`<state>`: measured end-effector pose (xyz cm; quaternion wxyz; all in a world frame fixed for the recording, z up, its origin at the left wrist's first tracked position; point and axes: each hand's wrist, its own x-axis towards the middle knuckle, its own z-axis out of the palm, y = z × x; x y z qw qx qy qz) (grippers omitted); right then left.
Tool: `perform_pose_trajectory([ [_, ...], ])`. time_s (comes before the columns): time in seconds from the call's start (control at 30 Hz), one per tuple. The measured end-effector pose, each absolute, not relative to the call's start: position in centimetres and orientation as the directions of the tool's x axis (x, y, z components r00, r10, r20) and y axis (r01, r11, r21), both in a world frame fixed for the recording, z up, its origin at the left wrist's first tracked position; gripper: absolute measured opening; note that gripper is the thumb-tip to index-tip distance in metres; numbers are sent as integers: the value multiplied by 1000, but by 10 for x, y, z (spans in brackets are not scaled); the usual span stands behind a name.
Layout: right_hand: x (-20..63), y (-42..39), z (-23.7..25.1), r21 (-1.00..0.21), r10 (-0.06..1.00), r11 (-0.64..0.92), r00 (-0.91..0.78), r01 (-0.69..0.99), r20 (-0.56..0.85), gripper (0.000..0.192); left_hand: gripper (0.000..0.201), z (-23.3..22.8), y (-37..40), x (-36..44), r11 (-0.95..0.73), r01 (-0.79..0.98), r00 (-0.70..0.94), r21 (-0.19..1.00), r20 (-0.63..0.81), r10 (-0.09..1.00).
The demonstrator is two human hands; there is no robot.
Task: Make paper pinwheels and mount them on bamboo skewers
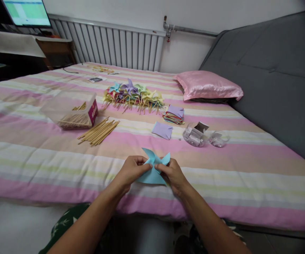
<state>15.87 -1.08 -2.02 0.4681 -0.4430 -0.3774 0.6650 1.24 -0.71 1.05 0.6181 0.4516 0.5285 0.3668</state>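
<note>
Head view: a blue paper pinwheel (154,168) is pinched between the left hand (131,171) and right hand (172,175), its folded tips gathered centrally, nearer than the purple paper square (162,129).

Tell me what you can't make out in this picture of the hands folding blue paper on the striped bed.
Head view only:
- Middle of the light blue paper pinwheel: covered by the left hand and right hand fingertips.
- Contents of the small clear plastic containers: too small.
- Green monitor screen: cut off by the top edge, blurred.
- Label on the clear plastic box of wooden sticks: unreadable.
</note>
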Motion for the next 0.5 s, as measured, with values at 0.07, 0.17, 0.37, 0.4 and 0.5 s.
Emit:
perform_pose_trajectory([
  [0.07, 159, -11, -21, -921, 957, -272, -176, -280, -229, 12, 12, 12, -8, 13, 323, 21, 189, 946, -321, 928],
  [0.17, 159, -11, -21, -941, 963, -244, -177, -237, -205, 15, 12, 13, -8, 13, 315, 23, 197, 949, -313, 929],
  [0.37, 160, -11, -19, -973, 963, -201, -206, -109, -176, 19, 11, 12, -8, 13, 292, 48, 188, 955, -295, 937],
  [0.4, 160, -11, -19, -977, 965, -193, -200, -95, -171, 20, 10, 12, -7, 13, 290, 50, 184, 956, -295, 938],
  [0.5, 160, -10, -20, -981, 973, -177, -162, -81, -163, 21, 10, 12, -7, 13, 294, 52, 175, 954, -298, 938],
])
